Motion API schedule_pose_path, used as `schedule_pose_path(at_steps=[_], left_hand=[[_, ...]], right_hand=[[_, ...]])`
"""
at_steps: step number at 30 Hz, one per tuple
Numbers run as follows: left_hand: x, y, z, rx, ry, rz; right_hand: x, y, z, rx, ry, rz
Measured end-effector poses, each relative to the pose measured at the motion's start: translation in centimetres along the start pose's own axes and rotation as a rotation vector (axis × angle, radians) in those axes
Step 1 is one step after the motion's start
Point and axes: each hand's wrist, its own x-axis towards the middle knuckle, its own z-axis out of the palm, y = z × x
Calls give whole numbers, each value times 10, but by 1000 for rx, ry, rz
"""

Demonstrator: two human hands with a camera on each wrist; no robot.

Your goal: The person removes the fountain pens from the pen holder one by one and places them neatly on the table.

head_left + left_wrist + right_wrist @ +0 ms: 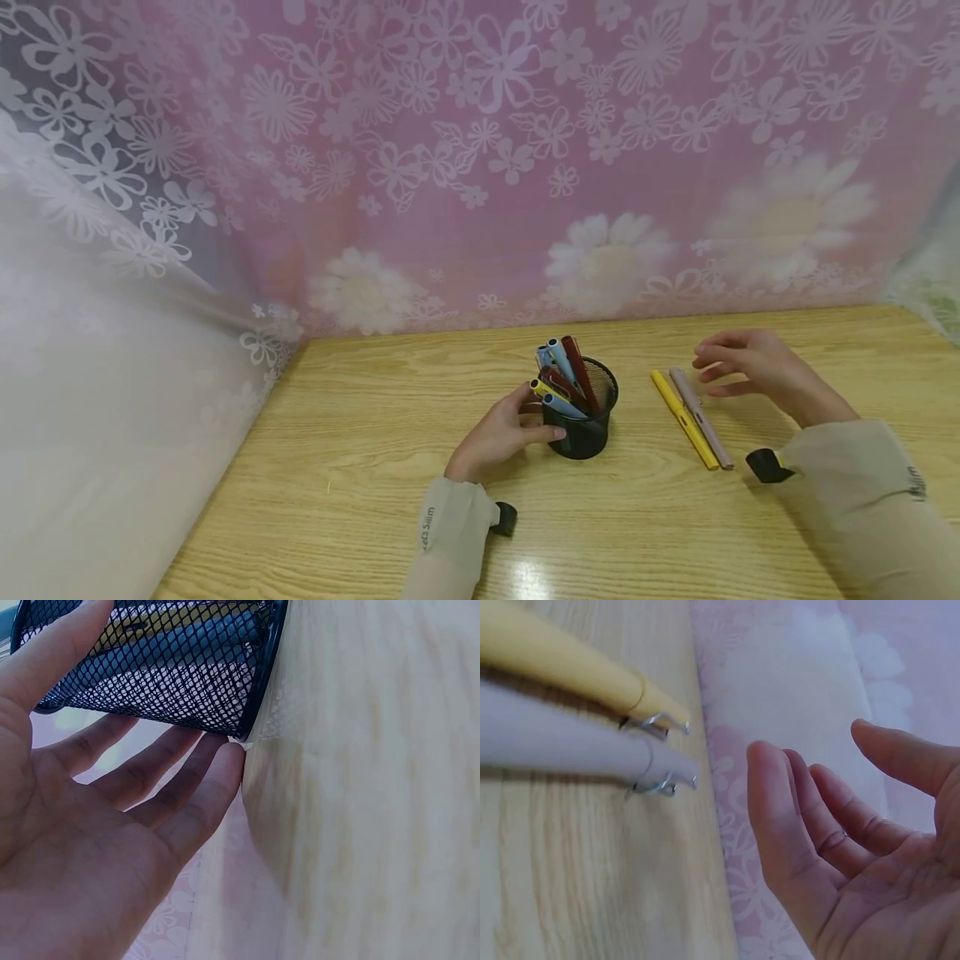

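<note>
1. Cloth in pink, printed with white flowers, hangs behind everything on my head feed.
2. The wood-grain surface spreads out in front of it.
3. A right sleeve and a left sleeve, both pale, reach in from below.
4. The right grip, a bare hand, is spread: I see its fingers gently bent and its thumb apart, just right of a mauve pen.
5. The left grip holds a mesh cup, thumb on the near side, fingers round the other.
6. I see that black cup standing upright on the surface.
7. To its right, the mauve pen lies close alongside a yellow pen, a narrow gap between their far ends.
8. Inside the cup I make out dark red pens, light blue pens and a second yellow pen, all leaning.
9. Black pieces sit by both cuffs.
10. My right wrist feed shows metal clips on the two lying pens.
</note>
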Motion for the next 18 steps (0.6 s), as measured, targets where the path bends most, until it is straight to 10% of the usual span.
schedule_pose_path(at_steps=[18], left_hand=[[1, -1, 0, 16, 1, -7]], right_hand=[[3, -32, 28, 79, -34, -80]])
